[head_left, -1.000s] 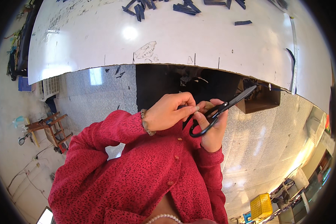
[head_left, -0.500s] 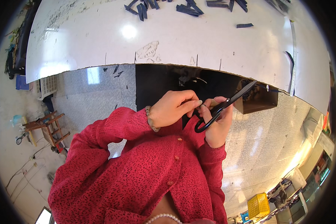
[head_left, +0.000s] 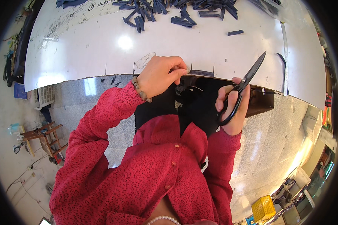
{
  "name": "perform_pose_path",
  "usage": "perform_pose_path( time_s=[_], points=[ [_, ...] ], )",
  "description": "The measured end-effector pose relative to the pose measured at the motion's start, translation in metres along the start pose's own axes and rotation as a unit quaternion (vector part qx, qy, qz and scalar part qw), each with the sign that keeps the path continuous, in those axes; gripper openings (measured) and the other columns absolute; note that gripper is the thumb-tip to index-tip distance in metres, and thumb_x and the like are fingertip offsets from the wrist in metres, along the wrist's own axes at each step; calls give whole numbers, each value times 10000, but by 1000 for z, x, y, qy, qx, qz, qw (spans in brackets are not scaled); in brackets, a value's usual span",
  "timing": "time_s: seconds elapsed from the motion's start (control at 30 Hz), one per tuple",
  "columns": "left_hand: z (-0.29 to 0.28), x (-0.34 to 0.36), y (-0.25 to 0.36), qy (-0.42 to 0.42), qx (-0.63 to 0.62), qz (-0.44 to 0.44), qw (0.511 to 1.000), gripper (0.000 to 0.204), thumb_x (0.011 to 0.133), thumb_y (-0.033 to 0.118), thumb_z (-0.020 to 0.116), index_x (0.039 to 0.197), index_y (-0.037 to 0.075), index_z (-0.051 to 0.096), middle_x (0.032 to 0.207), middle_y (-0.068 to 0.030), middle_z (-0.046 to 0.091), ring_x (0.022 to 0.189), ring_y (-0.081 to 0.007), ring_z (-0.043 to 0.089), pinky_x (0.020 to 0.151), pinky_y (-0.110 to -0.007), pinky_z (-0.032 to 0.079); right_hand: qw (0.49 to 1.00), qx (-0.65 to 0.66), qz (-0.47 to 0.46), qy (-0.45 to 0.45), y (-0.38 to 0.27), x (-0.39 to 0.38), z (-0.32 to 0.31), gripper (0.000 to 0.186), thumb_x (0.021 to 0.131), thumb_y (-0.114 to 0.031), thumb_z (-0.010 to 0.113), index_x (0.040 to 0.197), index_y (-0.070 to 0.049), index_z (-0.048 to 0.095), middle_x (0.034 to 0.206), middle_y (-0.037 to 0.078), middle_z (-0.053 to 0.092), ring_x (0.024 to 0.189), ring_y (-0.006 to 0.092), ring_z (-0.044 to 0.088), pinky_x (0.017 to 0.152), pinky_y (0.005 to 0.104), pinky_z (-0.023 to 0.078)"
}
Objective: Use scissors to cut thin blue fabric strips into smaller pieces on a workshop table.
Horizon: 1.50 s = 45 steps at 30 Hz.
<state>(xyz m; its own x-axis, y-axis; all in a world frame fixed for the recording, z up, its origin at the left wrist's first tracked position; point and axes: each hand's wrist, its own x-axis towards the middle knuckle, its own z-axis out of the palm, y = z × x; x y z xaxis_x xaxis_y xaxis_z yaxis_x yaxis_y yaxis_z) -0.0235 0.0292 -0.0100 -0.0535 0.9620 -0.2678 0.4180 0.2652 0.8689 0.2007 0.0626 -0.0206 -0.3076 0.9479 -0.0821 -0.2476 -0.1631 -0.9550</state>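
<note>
At the near edge of the white table, my left hand [head_left: 159,77] pinches one end of a dark blue fabric strip [head_left: 202,73]. The strip lies flat along the edge, its right end by a short pencil line on the tabletop. Further right, my right hand [head_left: 234,107] has black scissors [head_left: 248,77] in its grip, fingers around the handles. The blades are closed together and point up and away over the table edge. The strip's left end is hidden under my left fingers.
Many cut dark blue strips [head_left: 184,17] lie piled at the table's [head_left: 82,48] far side, with one lone strip [head_left: 235,33] nearer. A measuring tape [head_left: 284,56] runs down the right, beside a thin dark strip [head_left: 281,60]. Below the edge stands an open cardboard box [head_left: 261,103].
My left hand has moved forward and left from my lap to the table edge, where the strip now lies. My right hand has moved right with the scissors, which point more steeply forward.
</note>
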Motion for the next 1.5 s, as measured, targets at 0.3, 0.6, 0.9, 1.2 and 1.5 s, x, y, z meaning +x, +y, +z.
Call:
perform_pose_path(
  time_s=[0.3, 0.6, 0.9, 1.2, 1.5],
  points=[
    [-3, 7, 3, -20, -8, -39, 999, 122, 893, 111, 596, 886, -8, 621, 622, -4, 590, 568, -48, 539, 529, -194, 397, 956, 128, 210, -158, 38, -50, 9, 583, 934, -533, 471, 1232, -40, 382, 766, 84, 543, 575, 90, 446, 532, 217, 373],
    [-4, 9, 3, -28, -9, -59, 998, 141, 904, 132, 580, 881, -5, 606, 628, -2, 582, 571, -58, 532, 541, -208, 404, 957, 96, 229, -152, 31, -57, 11, 660, 908, -617, 428, 1204, -28, 397, 701, 54, 515, 525, 97, 446, 503, 221, 365],
    [-10, 14, -4, -68, -67, -65, 993, 131, 905, 128, 567, 885, 5, 608, 622, 1, 575, 567, -61, 515, 544, -207, 388, 949, 11, 253, -190, 23, -67, 13, 689, 870, -612, 522, 1157, 5, 414, 637, 6, 438, 509, 57, 382, 468, 189, 305],
    [-12, 13, -1, -78, -60, -64, 993, 161, 908, 162, 570, 882, 7, 609, 627, -2, 581, 561, -60, 500, 530, -209, 367, 946, -13, 286, -152, 19, -49, 29, 576, 894, -544, 541, 1111, -22, 429, 626, -5, 413, 504, 57, 373, 441, 208, 298],
    [-12, 16, -4, -80, -63, -70, 992, 185, 882, 174, 585, 840, 0, 631, 613, -29, 626, 567, -93, 568, 564, -256, 446, 950, -24, 277, -140, 18, -42, 33, 534, 886, -499, 596, 1080, -23, 453, 635, -33, 398, 517, 52, 380, 451, 206, 306]
  ],
)
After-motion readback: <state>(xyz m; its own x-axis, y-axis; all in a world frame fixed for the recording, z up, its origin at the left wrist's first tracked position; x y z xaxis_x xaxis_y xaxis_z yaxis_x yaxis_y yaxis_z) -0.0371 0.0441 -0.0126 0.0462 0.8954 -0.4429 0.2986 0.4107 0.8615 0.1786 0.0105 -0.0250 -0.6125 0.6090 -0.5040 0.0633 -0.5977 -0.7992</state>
